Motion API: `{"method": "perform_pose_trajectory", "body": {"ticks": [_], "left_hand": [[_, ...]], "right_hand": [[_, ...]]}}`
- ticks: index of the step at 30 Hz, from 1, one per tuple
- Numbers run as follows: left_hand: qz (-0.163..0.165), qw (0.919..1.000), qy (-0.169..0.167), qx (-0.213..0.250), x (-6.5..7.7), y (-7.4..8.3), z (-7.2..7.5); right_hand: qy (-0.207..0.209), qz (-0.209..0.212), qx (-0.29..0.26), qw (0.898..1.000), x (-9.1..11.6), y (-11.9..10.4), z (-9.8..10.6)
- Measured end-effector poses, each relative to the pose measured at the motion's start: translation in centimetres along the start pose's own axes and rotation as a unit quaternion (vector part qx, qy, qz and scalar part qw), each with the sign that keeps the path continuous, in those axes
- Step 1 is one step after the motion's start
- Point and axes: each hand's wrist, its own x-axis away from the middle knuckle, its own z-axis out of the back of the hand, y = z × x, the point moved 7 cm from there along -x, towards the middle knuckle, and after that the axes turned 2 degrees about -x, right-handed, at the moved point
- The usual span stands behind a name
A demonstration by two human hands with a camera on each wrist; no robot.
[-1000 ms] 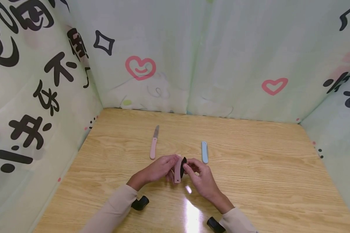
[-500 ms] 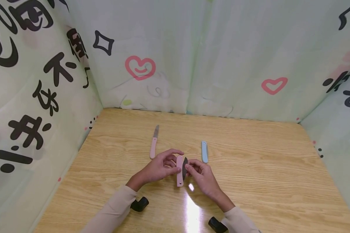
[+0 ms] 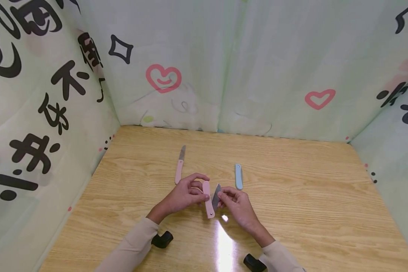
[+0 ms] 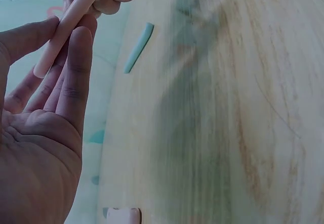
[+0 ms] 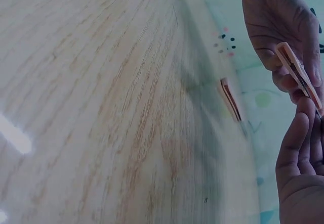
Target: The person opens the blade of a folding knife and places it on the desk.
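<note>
Blade (image 3: 215,198) of the held pink knife (image 3: 208,204) has swung farther out: a second ago it lay close along the handle; now a clear gap shows at the far end, the two converging toward the pivot end near the person. Handle's near end has shifted a little rightward. Held knife is up between both hands, above the wooden table (image 3: 312,196).

Left hand (image 3: 185,194): partly closed, thumb and fingers pinching the pink handle, index finger stretched out by its far end. Right hand (image 3: 239,207): fingers bent in, thumb and fingertips pinching the blade. Right wrist view is dim where the fingertips meet the knife; exact contact there hard to make out.

Second pink knife (image 3: 178,172) lies on the table just beyond the left hand, blade extended, tip pointing away from the person. Blue knife (image 3: 238,176), folded, lies beyond the right hand. Both arms in pale sleeves (image 3: 130,243).
</note>
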Motion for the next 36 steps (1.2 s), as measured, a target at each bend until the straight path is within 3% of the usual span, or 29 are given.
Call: {"method": "perform_pose_trajectory", "body": {"ticks": [6, 13, 18, 21, 24, 28, 36], "left_hand": [[0.001, 0.9999, 0.005, -0.009, 0.2, -0.3, 0.2], [-0.003, 0.9987, 0.017, -0.048, 0.8, -0.7, 0.4], [-0.026, 0.9944, 0.056, -0.086, 1.2, -0.9, 0.8], [-0.045, 0.9875, 0.085, -0.125, 1.6, -0.9, 1.0], [-0.081, 0.9682, 0.113, -0.208, 2.2, -0.7, 0.9], [-0.129, 0.9225, 0.152, -0.331, 3.3, -0.1, 0.1], [-0.16, 0.8435, 0.191, -0.476, 4.8, 0.8, -2.1]], "right_hand": [[0.028, -0.011, -0.001, 1.0, 0.1, 0.4, 0.5], [0.093, -0.015, -0.006, 0.996, 0.1, 0.4, 2.0], [0.112, -0.021, -0.011, 0.993, 0.0, 0.7, 2.7], [0.124, -0.024, -0.006, 0.992, -0.1, 0.8, 3.2], [0.141, -0.02, -0.004, 0.99, -0.2, 0.8, 3.7], [0.16, -0.006, -0.014, 0.987, -0.3, 0.5, 4.2], [0.173, 0.014, -0.043, 0.984, -0.2, 0.3, 4.3]]}}
